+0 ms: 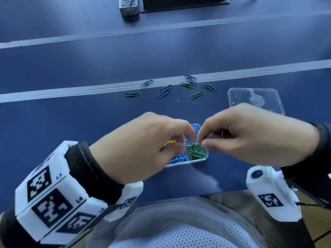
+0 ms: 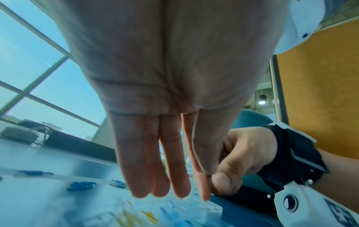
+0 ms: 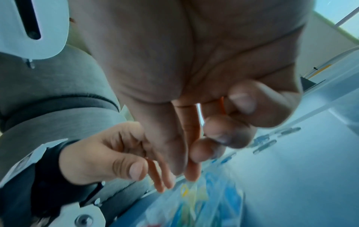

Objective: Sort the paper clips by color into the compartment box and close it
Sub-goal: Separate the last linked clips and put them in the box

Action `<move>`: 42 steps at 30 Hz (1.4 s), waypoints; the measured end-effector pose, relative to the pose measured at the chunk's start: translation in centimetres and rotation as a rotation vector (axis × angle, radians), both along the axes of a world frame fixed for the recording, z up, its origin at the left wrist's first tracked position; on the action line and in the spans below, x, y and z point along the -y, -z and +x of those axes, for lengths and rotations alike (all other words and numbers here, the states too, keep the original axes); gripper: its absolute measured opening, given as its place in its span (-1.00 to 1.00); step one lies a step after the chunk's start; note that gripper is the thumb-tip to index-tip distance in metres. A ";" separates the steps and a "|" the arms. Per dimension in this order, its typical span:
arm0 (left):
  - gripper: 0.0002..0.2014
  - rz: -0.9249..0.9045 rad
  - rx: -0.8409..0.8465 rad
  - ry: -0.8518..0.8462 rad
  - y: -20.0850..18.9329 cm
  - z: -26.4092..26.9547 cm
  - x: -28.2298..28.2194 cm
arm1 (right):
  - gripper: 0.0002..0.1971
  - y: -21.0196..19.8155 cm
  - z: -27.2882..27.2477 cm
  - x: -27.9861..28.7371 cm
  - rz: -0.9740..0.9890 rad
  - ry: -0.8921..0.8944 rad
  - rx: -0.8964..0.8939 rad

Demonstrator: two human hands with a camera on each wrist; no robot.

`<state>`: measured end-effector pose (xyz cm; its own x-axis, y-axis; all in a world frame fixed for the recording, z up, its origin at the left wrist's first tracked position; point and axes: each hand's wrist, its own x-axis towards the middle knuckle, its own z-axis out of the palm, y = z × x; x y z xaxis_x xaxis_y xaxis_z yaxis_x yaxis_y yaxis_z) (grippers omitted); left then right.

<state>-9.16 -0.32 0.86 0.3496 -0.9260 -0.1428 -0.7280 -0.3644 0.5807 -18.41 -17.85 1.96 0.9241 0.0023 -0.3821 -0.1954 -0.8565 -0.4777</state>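
The clear compartment box (image 1: 206,157) lies near the table's front edge. It holds green clips (image 1: 196,152), blue clips (image 1: 179,159) and a yellow clip (image 1: 171,142). Both hands hover over it with their fingertips almost touching. My left hand (image 1: 180,140) points its fingers (image 2: 161,176) straight down, with the thumb laid against the index finger. My right hand (image 1: 202,143) curls its index and middle fingers (image 3: 223,132) toward the thumb. Whether either hand pinches a clip is hidden. Loose blue clips (image 1: 164,91) and green clips (image 1: 197,95) lie farther back.
The box's clear lid (image 1: 256,101) lies flat at the right, behind my right hand. Pale tape stripes (image 1: 71,90) cross the blue table. A grey device (image 1: 129,6) and a dark panel stand at the far edge. The table's front edge runs just behind my wrists.
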 end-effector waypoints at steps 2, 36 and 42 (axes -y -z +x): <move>-0.82 -0.017 0.014 -0.043 -0.1 1.1 0.2 | -0.91 -0.3 1.3 1.0 0.015 0.068 0.038; -0.97 0.484 0.275 -0.320 0.5 12.8 2.3 | -0.80 1.4 12.2 2.8 -0.418 -0.125 -0.092; -0.93 0.463 0.218 -0.294 0.9 13.5 2.4 | -0.84 1.4 12.6 2.8 -0.350 -0.138 -0.075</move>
